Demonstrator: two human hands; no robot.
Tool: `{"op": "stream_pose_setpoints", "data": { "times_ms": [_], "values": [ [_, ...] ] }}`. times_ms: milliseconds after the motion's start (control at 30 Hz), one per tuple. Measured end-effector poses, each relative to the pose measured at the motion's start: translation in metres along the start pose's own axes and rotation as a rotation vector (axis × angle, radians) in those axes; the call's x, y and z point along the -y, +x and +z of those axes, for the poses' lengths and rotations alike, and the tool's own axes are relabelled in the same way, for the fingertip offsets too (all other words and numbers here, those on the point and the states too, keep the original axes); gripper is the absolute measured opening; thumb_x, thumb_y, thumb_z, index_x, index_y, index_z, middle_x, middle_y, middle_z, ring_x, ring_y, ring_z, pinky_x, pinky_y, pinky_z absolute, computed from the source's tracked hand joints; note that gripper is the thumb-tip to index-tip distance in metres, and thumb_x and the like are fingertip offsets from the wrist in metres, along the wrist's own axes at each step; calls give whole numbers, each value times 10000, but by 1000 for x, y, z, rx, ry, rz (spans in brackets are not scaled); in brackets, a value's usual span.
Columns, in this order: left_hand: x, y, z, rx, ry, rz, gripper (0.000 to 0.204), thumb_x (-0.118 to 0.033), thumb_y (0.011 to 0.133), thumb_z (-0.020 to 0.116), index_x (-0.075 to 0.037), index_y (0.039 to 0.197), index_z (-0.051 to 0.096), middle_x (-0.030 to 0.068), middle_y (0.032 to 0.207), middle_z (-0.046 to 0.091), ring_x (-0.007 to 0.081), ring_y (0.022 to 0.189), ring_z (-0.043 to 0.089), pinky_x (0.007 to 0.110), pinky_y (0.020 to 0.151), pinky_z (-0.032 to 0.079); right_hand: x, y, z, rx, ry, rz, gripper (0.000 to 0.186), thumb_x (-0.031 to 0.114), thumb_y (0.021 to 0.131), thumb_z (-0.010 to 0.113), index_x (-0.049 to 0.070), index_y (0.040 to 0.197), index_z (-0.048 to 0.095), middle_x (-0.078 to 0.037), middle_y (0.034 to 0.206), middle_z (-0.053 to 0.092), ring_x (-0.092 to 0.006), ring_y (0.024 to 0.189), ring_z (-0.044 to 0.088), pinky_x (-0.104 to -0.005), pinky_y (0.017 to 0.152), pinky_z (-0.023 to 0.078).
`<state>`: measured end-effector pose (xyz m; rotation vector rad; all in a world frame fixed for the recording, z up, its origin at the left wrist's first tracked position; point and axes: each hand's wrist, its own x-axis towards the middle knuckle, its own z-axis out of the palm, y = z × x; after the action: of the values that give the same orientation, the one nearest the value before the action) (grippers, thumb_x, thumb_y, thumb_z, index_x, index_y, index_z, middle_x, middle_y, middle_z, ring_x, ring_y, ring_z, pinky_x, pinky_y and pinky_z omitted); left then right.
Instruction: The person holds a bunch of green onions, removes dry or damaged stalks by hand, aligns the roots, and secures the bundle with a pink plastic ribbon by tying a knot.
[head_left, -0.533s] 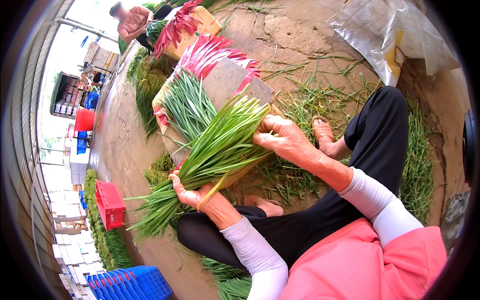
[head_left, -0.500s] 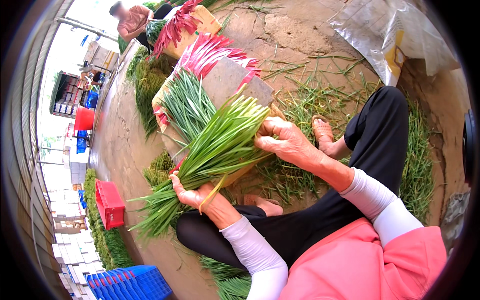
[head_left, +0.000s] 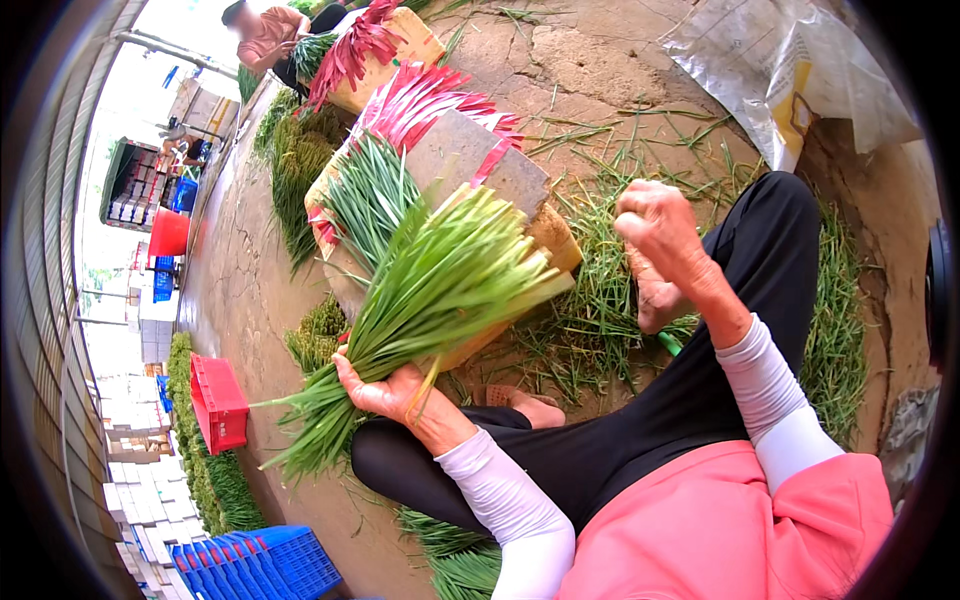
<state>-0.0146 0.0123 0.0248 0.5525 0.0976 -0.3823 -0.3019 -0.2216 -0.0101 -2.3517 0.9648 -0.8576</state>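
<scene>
A large loose bunch of green chives (head_left: 455,275) lies across my left hand (head_left: 388,390), which grips it near its leafy lower-left end. Its pale stalk ends fan out to the upper right. A yellowish band hangs at my left wrist. My right hand (head_left: 662,222) is raised apart from the bunch, fingers curled into a fist; anything inside is hidden. Just beyond the bunch, darker chives (head_left: 372,195) lie on a box beside a grey board (head_left: 478,160). Red and pink strips (head_left: 430,105) are spread along the board's far side.
Cut leaves (head_left: 610,310) litter the ground around my feet. A red crate (head_left: 220,403) and blue crates (head_left: 258,565) stand at the left. Another person (head_left: 268,38) sits at the far left by more greens. A white plastic sack (head_left: 745,75) lies at the upper right.
My right hand has let go of the stalk ends and moved right and up, closing into a fist. The bunch's stalk ends now fan out freely; my left hand keeps its hold.
</scene>
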Motion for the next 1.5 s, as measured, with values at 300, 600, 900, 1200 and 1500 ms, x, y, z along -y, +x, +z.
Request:
{"op": "stream_pose_setpoints", "data": {
  "times_ms": [300, 600, 900, 1200, 1500],
  "values": [
    [-8, 3, -10, 103, 6, 119, 174, -212, 852, 643, -41, 877, 663, 161, 997, 679, 305, 936, 649, 506, 874, 527, 82, 0, -17, -194, 81, -165, 137, 83, 777, 632, 132, 899, 671, -51, 858, 637, -261, 882, 606, -392, 907, 401],
    [-12, -1, -11, 240, -36, 110, 142, -189, 858, 621, -61, 903, 662, 108, 966, 678, 269, 932, 638, 495, 917, 504, 99, 0, 34, 131, 190, 96, 264, 317, 855, 635, 70, 925, 699, -106, 877, 673, -249, 890, 639, -399, 914, 414],
    [-1, -10, 2, 295, -12, 133, 100, -136, 866, 595, -64, 889, 659, 49, 910, 670, 212, 960, 607, 483, 1101, 374, 88, 0, 87, 229, 1183, 596, 302, 303, 855, 688, 68, 1040, 729, -14, 899, 716, -69, 848, 608, -279, 806, 457],
    [-17, 2, -10, 142, -17, 95, 174, -188, 864, 633, -17, 886, 663, 138, 945, 682, 318, 1002, 623, 547, 959, 475, 46, -1, 60, -269, 272, -7, 129, 160, 724, 611, 37, 711, 647, -110, 918, 646, -286, 861, 615, -423, 794, 460],
    [-18, 4, -13, 213, -42, 79, 177, -193, 858, 634, -23, 896, 668, 149, 964, 693, 306, 932, 653, 523, 904, 512, 107, -4, 25, -286, 166, -299, 215, 38, 731, 597, 84, 939, 626, -79, 970, 620, -267, 959, 588, -413, 876, 425]
  ]
}}
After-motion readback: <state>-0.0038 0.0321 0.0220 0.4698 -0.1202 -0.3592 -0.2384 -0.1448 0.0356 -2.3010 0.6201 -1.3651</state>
